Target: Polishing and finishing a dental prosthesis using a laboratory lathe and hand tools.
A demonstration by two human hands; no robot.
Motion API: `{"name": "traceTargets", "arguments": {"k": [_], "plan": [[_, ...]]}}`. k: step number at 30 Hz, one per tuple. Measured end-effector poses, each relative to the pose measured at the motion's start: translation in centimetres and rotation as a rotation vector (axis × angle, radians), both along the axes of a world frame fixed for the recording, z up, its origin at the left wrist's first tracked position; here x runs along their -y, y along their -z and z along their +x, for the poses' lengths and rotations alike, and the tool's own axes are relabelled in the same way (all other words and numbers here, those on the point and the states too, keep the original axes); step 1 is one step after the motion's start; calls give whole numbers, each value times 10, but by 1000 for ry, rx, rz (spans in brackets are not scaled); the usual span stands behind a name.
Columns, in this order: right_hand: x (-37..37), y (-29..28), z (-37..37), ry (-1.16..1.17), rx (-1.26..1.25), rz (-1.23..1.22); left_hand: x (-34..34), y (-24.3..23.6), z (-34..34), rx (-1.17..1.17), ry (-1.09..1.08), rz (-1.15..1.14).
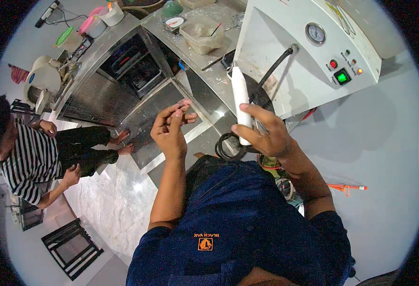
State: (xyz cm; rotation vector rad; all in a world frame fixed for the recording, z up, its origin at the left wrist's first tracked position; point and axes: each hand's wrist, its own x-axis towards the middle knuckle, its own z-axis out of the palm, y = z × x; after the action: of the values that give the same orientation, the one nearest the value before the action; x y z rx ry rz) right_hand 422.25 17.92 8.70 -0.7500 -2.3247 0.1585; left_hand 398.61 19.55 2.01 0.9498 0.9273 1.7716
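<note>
My right hand point(263, 131) is wrapped round a white handpiece point(240, 102), a slim wand with a narrow metal tip pointing up and away from me. A dark coiled cord point(228, 147) hangs beside its lower end. To the left, my left hand point(172, 131) is raised with its fingers curled and the thumb drawn to them. Whether something small sits in that pinch is not clear. In front of the handpiece stands a white machine point(309, 62) with a round pressure gauge point(315, 33), a lit green switch point(341, 76) and a black hose point(276, 66).
A metal counter point(219, 71) carries a translucent plastic tub point(200, 35) and a small scale point(174, 24). Lidded tubs point(68, 38) and a cream-coloured machine point(42, 78) stand farther left. A person in a striped shirt point(30, 159) is at the left.
</note>
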Motion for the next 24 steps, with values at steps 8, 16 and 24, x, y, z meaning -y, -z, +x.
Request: {"name": "traceTargets", "arguments": {"k": [8, 16, 24], "plan": [[9, -18, -2, -4, -162, 213, -5, 3, -7, 80, -26, -51], [11, -20, -18, -83, -199, 185, -23, -3, -4, 262, 87, -52], [-1, -21, -26, -93, -230, 213, -34, -22, 6, 614, 330, -258]]}}
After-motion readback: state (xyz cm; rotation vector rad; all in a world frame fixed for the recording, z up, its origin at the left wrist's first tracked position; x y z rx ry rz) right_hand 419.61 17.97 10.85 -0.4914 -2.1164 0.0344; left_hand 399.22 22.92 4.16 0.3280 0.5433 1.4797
